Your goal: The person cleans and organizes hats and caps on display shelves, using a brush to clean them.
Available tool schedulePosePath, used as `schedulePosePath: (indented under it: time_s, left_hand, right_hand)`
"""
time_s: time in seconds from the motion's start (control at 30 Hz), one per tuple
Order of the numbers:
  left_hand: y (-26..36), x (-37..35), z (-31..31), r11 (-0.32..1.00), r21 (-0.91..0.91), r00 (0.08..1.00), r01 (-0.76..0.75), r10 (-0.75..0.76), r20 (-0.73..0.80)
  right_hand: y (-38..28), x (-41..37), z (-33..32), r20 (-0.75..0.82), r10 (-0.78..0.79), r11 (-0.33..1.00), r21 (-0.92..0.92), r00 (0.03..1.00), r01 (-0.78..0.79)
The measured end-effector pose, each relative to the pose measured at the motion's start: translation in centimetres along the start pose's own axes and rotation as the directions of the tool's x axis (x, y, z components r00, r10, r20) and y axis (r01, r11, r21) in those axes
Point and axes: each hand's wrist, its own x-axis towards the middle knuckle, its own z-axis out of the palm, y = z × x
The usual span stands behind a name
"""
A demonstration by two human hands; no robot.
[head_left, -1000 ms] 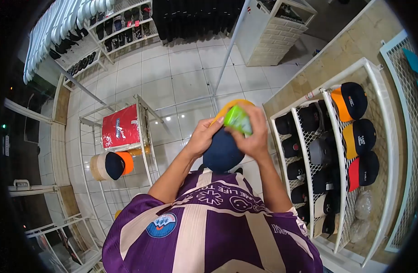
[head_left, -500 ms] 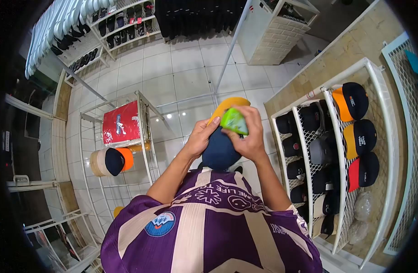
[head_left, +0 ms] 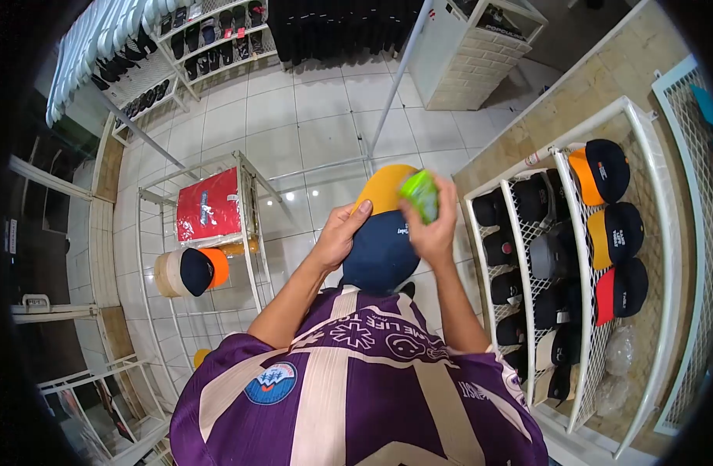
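My left hand point(head_left: 339, 236) grips the left side of a baseball cap point(head_left: 378, 252) in front of my chest, thumb on top where bill and crown meet. The cap has a dark navy crown with small white lettering and a yellow bill point(head_left: 381, 189) pointing away from me. In my right hand point(head_left: 436, 229) is a bright green palm-sized block point(head_left: 420, 194) with a paler patterned face, slightly blurred. It overlaps the right edge of the bill in this view, and the fingers wrap around its right side.
On my right, a white mesh rack point(head_left: 605, 342) holds rows of caps point(head_left: 613, 235). A white wire stand point(head_left: 248, 225) on the left carries a red packaged garment point(head_left: 209, 208) and several stacked caps point(head_left: 195, 272). Hangers point(head_left: 100, 54) and shoe shelves point(head_left: 217, 39) stand farther back.
My right hand with the green block has moved right, from over the bill's middle to its right edge, uncovering the lettering on the crown. My left hand keeps its hold.
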Motion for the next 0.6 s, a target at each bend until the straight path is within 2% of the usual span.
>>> schedulePosePath:
  time_s: [0.03, 0.07, 0.13, 0.17, 0.2, 0.23, 0.27, 0.3, 0.33, 0.43, 0.47, 0.5, 0.53, 0.57, 0.6]
  left_hand:
    - [-0.1, 0.0, -0.3, 1.0, 0.0, 1.0, -0.004, 0.004, -0.006]
    - [-0.3, 0.0, -0.7, 1.0, 0.009, 1.0, 0.011, -0.011, 0.015]
    - [-0.2, -0.3, -1.3, 0.999, 0.023, 0.999, 0.034, -0.035, 0.04]
    - [0.0, -0.4, -1.4, 0.998, 0.018, 0.997, 0.053, -0.055, 0.061]
    - [0.2, -0.5, -1.4, 0.998, 0.012, 0.994, 0.069, -0.07, 0.08]
    - [0.2, -0.5, -1.1, 0.998, 0.01, 0.995, 0.066, -0.067, 0.078]
    - [0.2, -0.3, -0.7, 0.999, 0.016, 0.999, 0.042, -0.042, 0.008]
    - [0.1, -0.3, -0.5, 1.0, 0.02, 0.998, 0.02, -0.018, -0.065]
    - [-0.1, -0.4, -0.9, 1.0, 0.018, 0.997, 0.023, -0.022, -0.07]
    - [-0.3, -0.4, -1.8, 0.996, -0.003, 0.996, 0.086, -0.086, 0.031]
    - [0.0, -0.3, -1.2, 0.996, -0.041, 0.997, 0.073, -0.073, 0.008]
    - [0.2, -0.3, -0.8, 0.995, -0.079, 0.998, 0.059, -0.06, -0.017]
    - [-0.1, -0.1, -0.9, 0.996, -0.078, 0.998, 0.053, -0.054, -0.017]
    - [-0.7, 0.2, -1.3, 0.998, -0.05, 0.999, 0.026, -0.028, -0.039]
    - [-1.0, 0.2, -1.4, 1.0, -0.023, 0.998, 0.006, -0.008, -0.063]
  right_hand:
    - [-1.9, -0.2, -0.1, 0.124, -0.09, 0.996, 0.037, 0.988, 0.086]
    - [-2.7, -0.5, -0.5, 0.261, -0.14, 0.98, -0.099, 0.955, 0.171]
    - [0.1, 0.2, 0.2, 0.075, -0.01, 0.998, 0.069, 0.997, 0.005]
    - [1.0, 0.8, 0.2, 0.011, 0.201, 0.975, 0.093, 0.979, -0.201]
    - [1.2, 0.7, 0.3, 0.014, 0.198, 0.976, 0.091, 0.98, -0.199]
    - [1.4, 0.3, 0.5, -0.014, 0.155, 0.985, 0.079, 0.988, -0.154]
    - [1.3, 0.0, 0.9, -0.043, 0.11, 0.992, 0.068, 0.993, -0.107]
    - [-0.8, -0.1, 0.6, 0.078, -0.032, 0.999, 0.032, 0.996, 0.03]
    - [-1.8, -0.5, 0.5, 0.199, -0.137, 0.99, 0.006, 0.97, 0.138]
    - [0.8, -0.1, 1.1, 0.129, -0.108, 0.993, 0.053, 0.986, 0.101]
    - [1.8, 0.1, 1.4, 0.022, 0.096, 0.986, 0.135, 0.995, -0.098]
    - [1.6, 0.5, 1.6, -0.064, 0.304, 0.93, 0.237, 0.95, -0.282]
    - [1.1, 0.4, 1.7, -0.064, 0.299, 0.931, 0.238, 0.952, -0.276]
    - [0.3, -0.1, 1.5, 0.032, 0.085, 0.986, 0.139, 0.996, -0.089]
    - [-1.0, -0.5, 1.2, 0.146, -0.116, 0.992, 0.06, 0.982, 0.109]
